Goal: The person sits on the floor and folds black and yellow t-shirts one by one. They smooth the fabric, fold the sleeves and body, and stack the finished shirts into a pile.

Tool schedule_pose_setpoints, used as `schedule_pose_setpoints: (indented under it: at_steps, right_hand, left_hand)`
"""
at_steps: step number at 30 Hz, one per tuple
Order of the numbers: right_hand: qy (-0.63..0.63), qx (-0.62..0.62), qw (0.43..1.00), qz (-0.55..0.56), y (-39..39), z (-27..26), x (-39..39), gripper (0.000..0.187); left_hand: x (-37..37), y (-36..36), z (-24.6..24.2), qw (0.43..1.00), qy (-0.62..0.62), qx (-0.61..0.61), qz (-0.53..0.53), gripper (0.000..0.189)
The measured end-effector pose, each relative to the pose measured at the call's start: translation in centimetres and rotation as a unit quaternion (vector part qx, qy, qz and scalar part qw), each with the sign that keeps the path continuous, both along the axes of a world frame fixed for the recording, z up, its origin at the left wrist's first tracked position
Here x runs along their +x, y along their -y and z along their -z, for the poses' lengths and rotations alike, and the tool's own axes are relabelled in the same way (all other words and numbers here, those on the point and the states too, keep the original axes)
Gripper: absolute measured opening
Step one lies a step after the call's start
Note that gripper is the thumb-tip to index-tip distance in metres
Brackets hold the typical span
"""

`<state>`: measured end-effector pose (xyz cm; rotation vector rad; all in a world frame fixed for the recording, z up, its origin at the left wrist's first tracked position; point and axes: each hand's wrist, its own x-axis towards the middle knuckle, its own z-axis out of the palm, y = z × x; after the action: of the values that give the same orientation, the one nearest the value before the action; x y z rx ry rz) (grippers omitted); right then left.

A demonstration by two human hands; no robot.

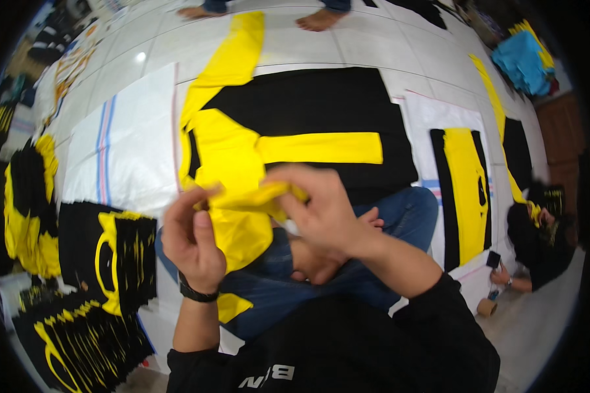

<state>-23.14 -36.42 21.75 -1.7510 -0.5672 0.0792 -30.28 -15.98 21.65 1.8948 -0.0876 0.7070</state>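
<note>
A black-and-yellow long-sleeved garment point(319, 103) lies spread before me, with one yellow sleeve point(324, 148) folded across its black body. My right hand point(322, 209) pinches a raised, bunched fold of the yellow fabric point(248, 199) between thumb and fingers. A small white thing point(291, 227) shows under that hand, too blurred to name. At the other end of the fold is my left hand point(194, 240), fingers curled and thumb up; whether it grips the cloth is unclear. More yellow cloth point(241, 238) hangs over my crossed legs in jeans.
Stacks of folded black-and-yellow garments point(128, 260) stand at the left on the floor. A folded garment point(459, 196) lies on white woven sheeting at the right. Beyond are a roll of tape point(486, 307) and a seated person point(536, 245). Another person's bare feet point(322, 19) are ahead.
</note>
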Motion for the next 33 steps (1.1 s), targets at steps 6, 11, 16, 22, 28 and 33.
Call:
schedule_pose_setpoints:
  at_steps: [6,11,16,22,28,33]
  right_hand:
    - [-0.093,0.145,0.958,0.230,9.8,7.4,12.0,0.014]
    - [-0.214,-0.235,0.896,0.311,23.8,16.7,16.2,0.038]
    - [0.129,-0.461,0.854,0.203,33.3,20.5,13.5,0.058]
    - [0.103,-0.526,0.826,0.176,36.1,22.1,10.2,0.065]
    - [0.115,-0.432,0.884,0.140,36.0,23.3,9.8,0.060]
    - [0.046,-0.359,0.905,0.223,36.5,23.5,10.0,0.050]
  left_hand:
    - [11.7,3.3,7.1,0.997,0.006,0.032,0.068,0.045]
    - [17.5,5.2,16.8,0.919,-0.158,0.345,0.110,0.051]
    - [18.2,5.0,23.8,0.755,-0.309,0.565,0.120,0.076]
    - [20.1,8.1,22.8,0.821,-0.142,0.547,0.081,0.056]
    - [30.5,26.5,21.6,0.927,-0.097,0.273,0.240,0.018]
    - [37.6,39.3,23.6,0.926,-0.114,0.289,0.215,0.024]
